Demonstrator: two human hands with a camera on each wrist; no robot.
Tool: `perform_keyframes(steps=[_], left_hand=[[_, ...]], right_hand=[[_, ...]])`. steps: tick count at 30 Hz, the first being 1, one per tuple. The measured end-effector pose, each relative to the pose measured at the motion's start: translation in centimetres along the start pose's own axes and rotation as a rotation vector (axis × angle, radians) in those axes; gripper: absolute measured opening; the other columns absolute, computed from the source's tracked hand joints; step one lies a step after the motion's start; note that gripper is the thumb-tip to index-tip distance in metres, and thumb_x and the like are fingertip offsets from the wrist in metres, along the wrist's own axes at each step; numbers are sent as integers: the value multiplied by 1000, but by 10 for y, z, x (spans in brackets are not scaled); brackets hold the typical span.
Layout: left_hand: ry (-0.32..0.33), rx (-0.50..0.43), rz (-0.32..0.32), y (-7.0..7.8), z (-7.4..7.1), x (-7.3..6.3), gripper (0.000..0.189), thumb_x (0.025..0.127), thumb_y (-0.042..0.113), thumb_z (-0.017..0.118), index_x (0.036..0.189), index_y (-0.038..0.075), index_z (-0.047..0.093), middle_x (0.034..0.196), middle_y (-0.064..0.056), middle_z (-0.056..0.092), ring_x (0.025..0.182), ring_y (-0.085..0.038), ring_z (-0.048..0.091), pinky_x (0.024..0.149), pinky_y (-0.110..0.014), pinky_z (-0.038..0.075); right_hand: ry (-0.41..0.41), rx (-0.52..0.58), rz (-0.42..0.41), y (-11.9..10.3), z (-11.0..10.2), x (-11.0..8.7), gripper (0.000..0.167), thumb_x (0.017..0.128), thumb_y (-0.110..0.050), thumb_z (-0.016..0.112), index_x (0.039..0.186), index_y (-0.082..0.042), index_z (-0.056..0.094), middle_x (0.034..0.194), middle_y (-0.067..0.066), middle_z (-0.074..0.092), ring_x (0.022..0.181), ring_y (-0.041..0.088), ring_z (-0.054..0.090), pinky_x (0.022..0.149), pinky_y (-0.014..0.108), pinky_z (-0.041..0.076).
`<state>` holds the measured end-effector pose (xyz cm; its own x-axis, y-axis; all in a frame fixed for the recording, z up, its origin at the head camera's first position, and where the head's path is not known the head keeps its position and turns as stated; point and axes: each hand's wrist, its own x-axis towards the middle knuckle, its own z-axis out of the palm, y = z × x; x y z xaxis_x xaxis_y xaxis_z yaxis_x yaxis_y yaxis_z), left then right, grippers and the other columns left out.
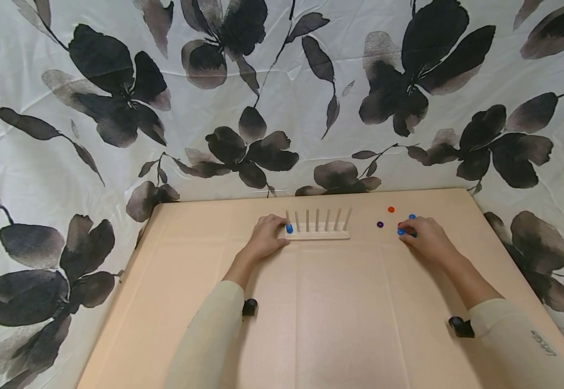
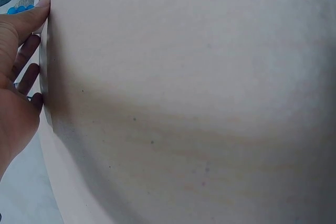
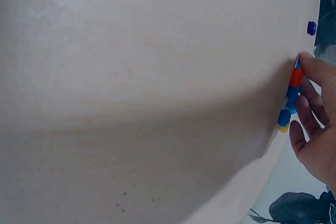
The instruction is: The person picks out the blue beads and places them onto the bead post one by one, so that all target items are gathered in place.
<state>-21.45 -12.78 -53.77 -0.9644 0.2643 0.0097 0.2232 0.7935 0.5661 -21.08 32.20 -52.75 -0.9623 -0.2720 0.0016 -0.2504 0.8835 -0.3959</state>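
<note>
My left hand (image 1: 265, 237) holds the left end of a wooden peg rack (image 1: 318, 236), thumb on the near side. Blue beads (image 1: 289, 229) sit low on the leftmost peg; the other pegs are bare. Over on the right, my right hand (image 1: 430, 239) pinches a blue bead (image 1: 400, 232) between thumb and fingers, with the fingertips partly hidden. Close to those fingers in the right wrist view are a red bead (image 3: 296, 77), more blue beads (image 3: 284, 116) and a yellow bead (image 3: 284, 128).
Between the rack and the right hand lies a dark purple bead (image 1: 380, 224), with an orange-red bead (image 1: 391, 209) behind it. Another blue bead (image 1: 412, 216) is just beyond the right fingers. Floral cloth (image 1: 330, 108) hangs behind the light wooden table (image 1: 335, 313).
</note>
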Motion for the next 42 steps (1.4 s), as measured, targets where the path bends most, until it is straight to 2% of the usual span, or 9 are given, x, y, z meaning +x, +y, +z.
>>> perform_keyframes(steps=[10,19,24,36,42], left_hand=[[3,-27,2,-1,2,-1,52,88,24,84,135,13,66,139,-7,60,138,-31,43,119,-49,32],[6,-27,8,-1,1,-1,53,88,24,83,136,12,65,138,-7,60,137,-30,44,118,-48,34],[4,-32,-2,0,1,-1,53,88,24,84,136,13,65,138,-7,60,137,-30,43,118,-48,33],[5,-35,3,-2,4,1,53,88,23,84,136,13,65,139,-8,59,138,-31,43,119,-47,33],[2,-36,-14,-1,3,1,51,88,23,83,135,13,66,140,-8,58,137,-29,43,118,-47,34]], right_hand=[[12,12,-10,2,5,0,33,95,-17,74,121,2,70,113,24,72,114,49,58,100,66,44],[15,7,41,1,6,-2,30,96,-19,73,120,-1,71,116,23,72,118,52,54,90,68,42],[17,6,35,1,6,-1,28,97,-20,72,118,-2,71,116,23,71,117,52,54,88,66,41],[7,51,44,1,-1,-4,25,97,-21,73,115,-4,69,112,20,73,111,46,53,88,66,37],[51,84,20,-2,-4,-3,21,95,-17,75,112,-5,70,108,19,73,104,41,56,92,63,43]])
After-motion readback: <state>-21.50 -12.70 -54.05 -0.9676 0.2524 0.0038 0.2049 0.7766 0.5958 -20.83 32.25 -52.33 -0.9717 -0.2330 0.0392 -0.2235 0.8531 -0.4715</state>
